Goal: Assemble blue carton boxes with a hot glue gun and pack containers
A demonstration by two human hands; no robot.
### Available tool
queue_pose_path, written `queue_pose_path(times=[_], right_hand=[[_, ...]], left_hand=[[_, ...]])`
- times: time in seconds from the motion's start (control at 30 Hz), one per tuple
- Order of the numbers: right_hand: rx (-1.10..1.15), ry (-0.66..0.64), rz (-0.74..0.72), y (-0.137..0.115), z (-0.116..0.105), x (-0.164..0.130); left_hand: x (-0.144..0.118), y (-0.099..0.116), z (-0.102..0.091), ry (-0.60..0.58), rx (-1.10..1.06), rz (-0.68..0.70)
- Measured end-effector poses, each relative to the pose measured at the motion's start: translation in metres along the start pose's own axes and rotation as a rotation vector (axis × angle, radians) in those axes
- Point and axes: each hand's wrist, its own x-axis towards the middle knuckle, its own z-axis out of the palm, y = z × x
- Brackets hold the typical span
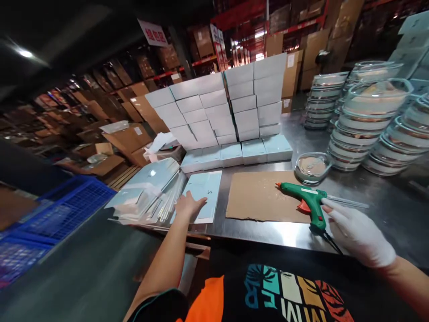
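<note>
hiding flat carton [201, 197]: left hand [187, 206]

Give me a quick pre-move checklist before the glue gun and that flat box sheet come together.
1. Left hand on the flat box sheet: ok, palm rests on its near end.
2. Right hand, gloved, by the glue gun: ok, fingers touch the handle; grip not closed.
3. Glue gun nozzle over the cardboard mat: ok.
4. Glue stick loaded: ok, a clear stick juts from the rear.
5. Gun hot: cannot tell.
6. Mat free of other items: ok; the glass bowl stands just off its far corner.
</note>
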Motion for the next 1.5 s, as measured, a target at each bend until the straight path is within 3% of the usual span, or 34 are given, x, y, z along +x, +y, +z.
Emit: queue_pose_path(times=[0.1, 0.2, 0.3, 0.4, 0.57, 0.63, 0.73, 0.83, 0.9, 0.93, 1.03, 1.1, 1.17, 1.23, 1.33, 1.43, 1.5], right_hand=[[-0.007, 0.053, -0.257, -0.014, 0.043, 0.016], [0.004, 0.089, -0.302, -0.024, 0.069, 0.02], [0.079, -0.011, -0.236, -0.025, 0.08, 0.019], [0.183, -0.086, -0.139, -0.021, 0.085, 0.023], [0.402, -0.234, 0.144, -0.031, 0.097, 0.061], [0.61, -0.258, 0.319, -0.044, 0.1, 0.088], [1.048, -0.179, 0.499, -0.066, 0.096, 0.124], [1.311, -0.099, 0.521, -0.079, 0.082, 0.137], [1.324, -0.08, 0.503, -0.083, 0.069, 0.131], [1.317, -0.079, 0.494, -0.084, 0.062, 0.125], [1.387, -0.197, 0.426, -0.091, 0.043, 0.111], [1.422, -0.244, 0.373, -0.095, 0.032, 0.11], [1.349, -0.125, 0.368, -0.097, 0.024, 0.116], [1.24, 0.02, 0.386, -0.095, 0.017, 0.124], [1.219, -0.013, 0.353, -0.092, 0.012, 0.133], [1.227, -0.045, 0.321, -0.098, 0.012, 0.136], [1.204, -0.001, 0.386, -0.107, 0.014, 0.136]], left_hand=[[0.016, -0.01, -0.005, -0.007, -0.071, -0.069], [0.029, -0.015, -0.011, 0.007, -0.182, -0.121], [0.032, -0.017, -0.024, 0.078, -0.349, -0.152], [0.023, -0.015, -0.05, 0.138, -0.595, -0.116], [-0.02, 0.014, -0.085, 0.064, -1.005, 0.081], [-0.045, 0.038, -0.083, -0.028, -1.207, 0.171], [-0.083, 0.074, -0.065, -0.282, -1.456, 0.3], [-0.109, 0.097, -0.043, -0.643, -1.493, 0.413], [-0.115, 0.108, -0.031, -0.725, -1.509, 0.469], [-0.116, 0.115, -0.026, -0.669, -1.54, 0.505], [-0.114, 0.14, -0.012, -0.278, -1.647, 0.597], [-0.113, 0.155, -0.001, -0.101, -1.641, 0.618], [-0.112, 0.164, 0.011, -0.002, -1.581, 0.646], [-0.111, 0.163, 0.024, 0.059, -1.509, 0.72], [-0.106, 0.148, 0.036, 0.193, -1.432, 0.801], [-0.103, 0.13, 0.032, 0.438, -1.259, 0.887], [-0.106, 0.124, 0.024, 0.549, -1.128, 0.977]])
